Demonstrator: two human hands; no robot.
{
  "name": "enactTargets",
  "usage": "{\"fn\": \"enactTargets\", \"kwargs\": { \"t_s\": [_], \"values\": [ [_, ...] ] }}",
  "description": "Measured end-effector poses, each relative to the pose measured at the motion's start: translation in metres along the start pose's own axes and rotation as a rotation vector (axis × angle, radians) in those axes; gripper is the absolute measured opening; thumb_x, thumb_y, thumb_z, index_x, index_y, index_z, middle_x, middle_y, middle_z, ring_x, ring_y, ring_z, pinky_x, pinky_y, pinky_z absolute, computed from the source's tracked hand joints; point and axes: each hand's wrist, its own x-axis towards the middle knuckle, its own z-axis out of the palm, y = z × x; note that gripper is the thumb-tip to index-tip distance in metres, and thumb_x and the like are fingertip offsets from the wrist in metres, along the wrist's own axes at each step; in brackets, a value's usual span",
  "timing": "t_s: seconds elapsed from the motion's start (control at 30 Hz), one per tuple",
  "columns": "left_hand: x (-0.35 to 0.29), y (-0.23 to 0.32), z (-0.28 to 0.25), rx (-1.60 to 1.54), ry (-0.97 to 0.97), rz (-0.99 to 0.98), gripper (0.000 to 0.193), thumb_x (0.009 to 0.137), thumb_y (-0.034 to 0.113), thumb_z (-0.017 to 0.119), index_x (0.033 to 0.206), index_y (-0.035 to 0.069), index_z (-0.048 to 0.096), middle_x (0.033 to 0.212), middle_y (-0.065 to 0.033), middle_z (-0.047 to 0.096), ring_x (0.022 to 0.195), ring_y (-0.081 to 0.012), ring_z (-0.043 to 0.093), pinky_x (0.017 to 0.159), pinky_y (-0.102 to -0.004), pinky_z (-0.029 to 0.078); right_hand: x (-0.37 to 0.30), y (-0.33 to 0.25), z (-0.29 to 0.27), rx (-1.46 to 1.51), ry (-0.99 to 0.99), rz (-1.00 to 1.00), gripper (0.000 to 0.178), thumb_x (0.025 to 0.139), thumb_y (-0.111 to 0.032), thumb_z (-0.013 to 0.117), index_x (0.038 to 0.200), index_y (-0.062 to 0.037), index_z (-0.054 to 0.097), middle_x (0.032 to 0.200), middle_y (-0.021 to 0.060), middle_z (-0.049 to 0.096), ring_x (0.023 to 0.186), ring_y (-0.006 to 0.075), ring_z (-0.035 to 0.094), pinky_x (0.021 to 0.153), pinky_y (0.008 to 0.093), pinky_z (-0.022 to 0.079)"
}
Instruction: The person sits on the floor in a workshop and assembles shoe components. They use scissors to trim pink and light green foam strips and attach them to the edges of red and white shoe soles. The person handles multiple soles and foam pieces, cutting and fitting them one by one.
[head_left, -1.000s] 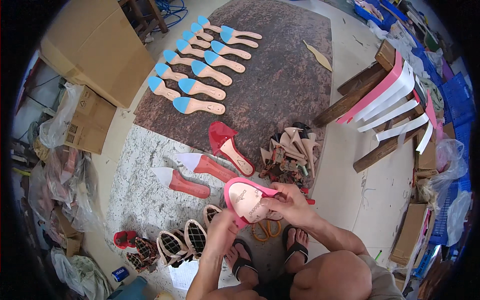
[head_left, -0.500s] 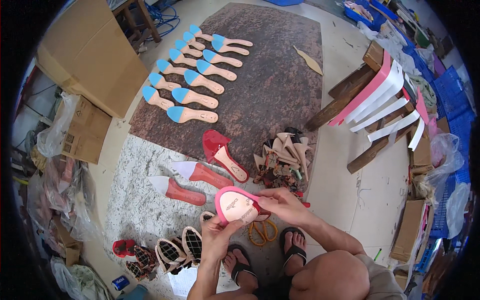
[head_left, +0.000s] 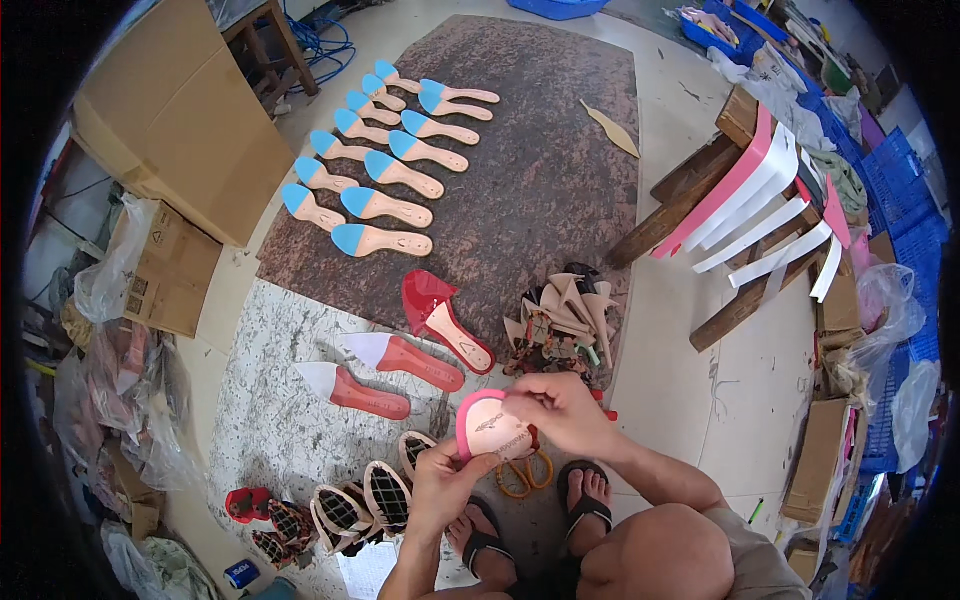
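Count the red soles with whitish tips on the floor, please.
2: one sole lies beside the red shoe; the other sole lies left of the first, lower in view. Others could be hidden.

A cardboard box (head_left: 175, 120) stands near tangled blue cable (head_left: 335, 48).

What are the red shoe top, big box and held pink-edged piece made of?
Red shoe top: likely shiny leather or plastic; bright reflections. Big box: cardboard; matte brown, flat panels. Pink-edged piece: possibly leather or synthetic; smooth surface.
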Motion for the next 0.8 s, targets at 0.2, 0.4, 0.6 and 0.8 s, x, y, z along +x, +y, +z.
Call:
{"fn": "enactTargets", "kwargs": {
  "t_s": [0.2,0.4,0.6,0.8],
  "values": [
    [-0.002,-0.014,-0.004,0.080,-0.118,-0.011,0.027,0.085,-0.004,0.071,0.111,-0.004,0.068,0.105,-0.0098,0.072,0.093,-0.0129,0.067,0.085,-0.0277,0.054,0.010,0.007,-0.011,-0.063,-0.217,0.028,0.027,0.094,-0.022,0.062,0.091,0.0035,0.068,0.069,0.0035,0.060,0.067,0.0054,0.050,0.059,0.0276,0.044],
    [-0.002,-0.002,0.001,0.039,-0.108,-0.084,0.027,0.085,-0.002,0.071,0.112,-0.005,0.068,0.104,-0.0102,0.072,0.092,-0.0135,0.067,0.083,-0.0284,0.054,0.007,0.002,-0.001,-0.165,-0.110,0.026,0.024,0.097,-0.018,0.061,0.101,0.0037,0.069,0.076,0.0002,0.064,0.070,0.0039,0.051,0.059,0.0263,0.044],
    [-0.002,-0.010,-0.022,-0.335,-0.059,-0.027,0.033,0.085,-0.007,0.067,0.118,-0.004,0.064,0.107,-0.0123,0.071,0.094,-0.0178,0.069,0.085,-0.0316,0.056,0.006,0.010,-0.021,0.168,-0.578,0.135,0.057,0.095,-0.034,0.063,0.138,-0.0011,0.046,0.106,0.0087,0.064,0.091,0.0120,0.058,0.077,0.0307,0.047],
    [0.011,-0.022,-0.021,-0.076,0.348,0.320,0.071,0.088,-0.005,0.064,0.150,0.006,0.032,0.130,-0.0178,0.060,0.114,-0.0243,0.062,0.096,-0.0343,0.050,-0.007,0.024,0.000,-0.199,-0.713,0.410,0.048,0.097,-0.032,0.059,0.133,-0.0013,0.048,0.114,0.0192,0.063,0.103,0.0243,0.064,0.084,0.0396,0.050]
  ]
}}
